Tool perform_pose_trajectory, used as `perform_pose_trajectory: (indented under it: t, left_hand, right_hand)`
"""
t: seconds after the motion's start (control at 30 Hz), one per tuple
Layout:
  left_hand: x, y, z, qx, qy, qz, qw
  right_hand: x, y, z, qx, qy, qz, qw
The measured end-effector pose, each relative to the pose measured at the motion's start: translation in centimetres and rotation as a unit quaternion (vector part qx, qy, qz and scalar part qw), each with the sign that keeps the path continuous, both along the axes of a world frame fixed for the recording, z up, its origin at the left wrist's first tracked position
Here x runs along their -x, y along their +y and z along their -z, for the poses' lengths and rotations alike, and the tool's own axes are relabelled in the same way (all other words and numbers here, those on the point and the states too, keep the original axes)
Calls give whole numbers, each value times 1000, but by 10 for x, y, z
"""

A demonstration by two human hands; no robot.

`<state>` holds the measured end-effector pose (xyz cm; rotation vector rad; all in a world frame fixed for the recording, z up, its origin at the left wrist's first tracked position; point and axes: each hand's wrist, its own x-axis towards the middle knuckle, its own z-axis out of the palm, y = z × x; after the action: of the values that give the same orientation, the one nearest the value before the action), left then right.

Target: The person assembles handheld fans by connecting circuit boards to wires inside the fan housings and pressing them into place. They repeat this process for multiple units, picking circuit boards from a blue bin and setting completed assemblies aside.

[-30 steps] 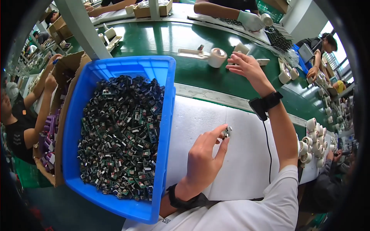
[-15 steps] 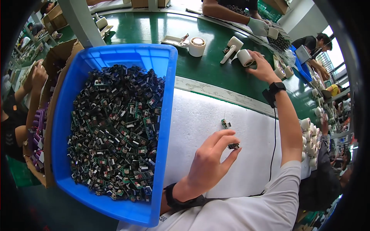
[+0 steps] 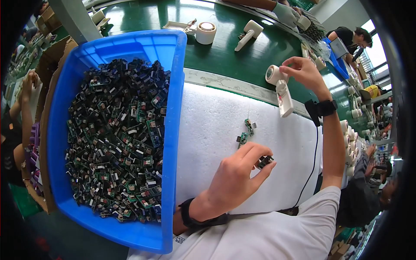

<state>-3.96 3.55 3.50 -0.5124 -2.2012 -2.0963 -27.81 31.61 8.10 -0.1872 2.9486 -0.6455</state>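
Note:
My left hand (image 3: 234, 175) is above the white foam sheet (image 3: 208, 125), pinching a small dark circuit board (image 3: 265, 162) between thumb and fingers. Just beyond it, two loose green circuit boards (image 3: 243, 138) lie on the foam. At the far edge of the sheet, my right hand (image 3: 307, 77) grips a white plastic housing (image 3: 284, 100) by its round head. This housing has a handle pointing toward me, its inner side exposed. To the left, a blue bin (image 3: 172, 130) is heaped with similar circuit boards (image 3: 117, 138).
On the green conveyor belt (image 3: 234, 60) lie another white housing (image 3: 250, 34) and a round white part (image 3: 206, 33). A black cable (image 3: 315, 160) crosses the foam's right side. White round parts (image 3: 349, 147) are stacked at right. A co-worker's gloved hand (image 3: 286, 15) works across the belt.
My right hand has brought the white housing from the belt toward me, its handle now hanging over the foam. The left hand keeps its circuit board. The view has shifted slightly.

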Motion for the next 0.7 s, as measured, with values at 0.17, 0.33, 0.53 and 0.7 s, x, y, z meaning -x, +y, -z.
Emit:
perform_pose_trajectory:
  t: [0.17,0.33,0.53,0.7]
  left_hand:
    - [1,-2,-1,14,5,25,1000]
    - [-1,-2,-2,27,-6,27,999]
    - [-3,-4,-1,40,-15,40,998]
    - [-1,-5,-1,41,-21,37,998]
  right_hand:
    - [-45,-27,6,9,-21,9,1000]
    - [-48,-29,3,137,-133,33,981]
    - [-44,-30,6,191,-208,17,959]
    - [-77,-28,0,353,-208,10,912]
